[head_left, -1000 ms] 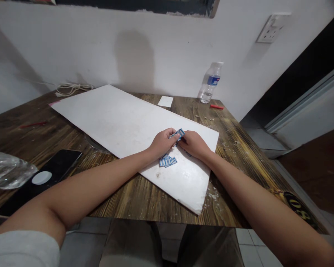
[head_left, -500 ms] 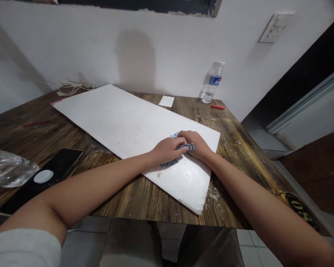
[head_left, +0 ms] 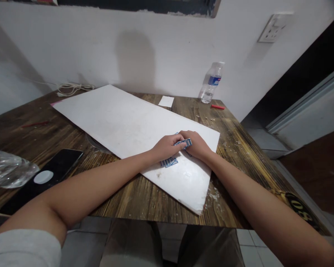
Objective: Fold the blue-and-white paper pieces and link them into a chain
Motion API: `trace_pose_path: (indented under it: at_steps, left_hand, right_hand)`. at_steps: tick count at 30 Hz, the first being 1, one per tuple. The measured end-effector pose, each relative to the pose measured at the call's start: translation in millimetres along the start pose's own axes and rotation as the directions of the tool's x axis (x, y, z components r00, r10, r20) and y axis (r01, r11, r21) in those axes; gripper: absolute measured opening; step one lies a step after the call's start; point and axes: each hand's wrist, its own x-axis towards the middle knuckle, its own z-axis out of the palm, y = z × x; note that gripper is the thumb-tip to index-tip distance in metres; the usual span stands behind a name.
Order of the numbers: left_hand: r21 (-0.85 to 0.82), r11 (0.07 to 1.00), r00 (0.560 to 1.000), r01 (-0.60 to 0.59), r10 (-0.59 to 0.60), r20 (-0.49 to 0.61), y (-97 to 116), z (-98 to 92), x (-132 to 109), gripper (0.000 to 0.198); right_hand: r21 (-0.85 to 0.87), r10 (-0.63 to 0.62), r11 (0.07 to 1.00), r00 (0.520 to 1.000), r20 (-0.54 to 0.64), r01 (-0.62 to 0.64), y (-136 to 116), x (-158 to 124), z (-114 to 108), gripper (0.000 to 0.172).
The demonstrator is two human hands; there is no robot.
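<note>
My left hand (head_left: 168, 147) is closed over a white board (head_left: 119, 118), its thumb lying along a small strip with blue outlines on white (head_left: 187, 142). My right hand (head_left: 194, 144) curls in from the other side and meets the left one; its fingertips are hidden behind the left hand. More blue-outlined white pieces (head_left: 169, 161) lie on the board just below my left hand. A bit of blue also shows above the hands. What exactly these pieces are is too small to tell.
The board lies slantwise on a dark wooden table (head_left: 122, 200). A water bottle (head_left: 212, 83), a red stick (head_left: 217, 107) and a white card (head_left: 166, 101) are at the back. On the left are a phone (head_left: 64, 163), another bottle (head_left: 11, 167) and a coiled cable (head_left: 75, 87).
My left hand has shifted slightly, and more of the blue-outlined pieces below it shows. The strip by its thumb has moved a little left and up. My right hand stays nearly in place.
</note>
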Motion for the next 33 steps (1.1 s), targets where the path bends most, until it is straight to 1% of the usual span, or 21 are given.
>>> trace_pose_path:
  at_steps: [4, 8, 14, 22, 33]
  left_hand:
    - [-0.108, 0.993, 0.998, 0.044, -0.048, -0.031, -2.5, 0.6, 1.7, 0.02]
    - [-0.147, 0.987, 0.996, 0.063, -0.071, -0.05, -5.4, 0.3, 3.2, 0.02]
    - [-0.209, 0.974, 0.994, 0.086, -0.097, -0.045, -5.7, -0.3, 3.8, 0.019]
    - [-0.202, 0.974, 0.994, 0.098, -0.105, -0.02, -5.8, -1.3, 3.3, 0.026]
    - [-0.171, 0.981, 0.995, 0.091, -0.094, -0.01, -5.3, -2.3, 2.9, 0.033]
  right_hand:
    - [-0.043, 0.03, 0.999, 1.0, 0.0, -0.03, -2.3, 1.4, 0.0, 0.011]
    - [-0.022, 0.029, 0.999, 1.0, -0.01, -0.029, -3.1, 1.0, 0.0, 0.011]
    - [-0.016, 0.003, 1.0, 1.0, -0.029, -0.004, -2.2, 0.8, 1.3, 0.011]
    - [0.013, -0.017, 1.0, 0.999, -0.051, 0.017, 0.0, 0.9, 3.1, 0.01]
    - [0.008, -0.011, 1.0, 0.999, -0.042, 0.011, -0.4, 0.7, 2.4, 0.013]
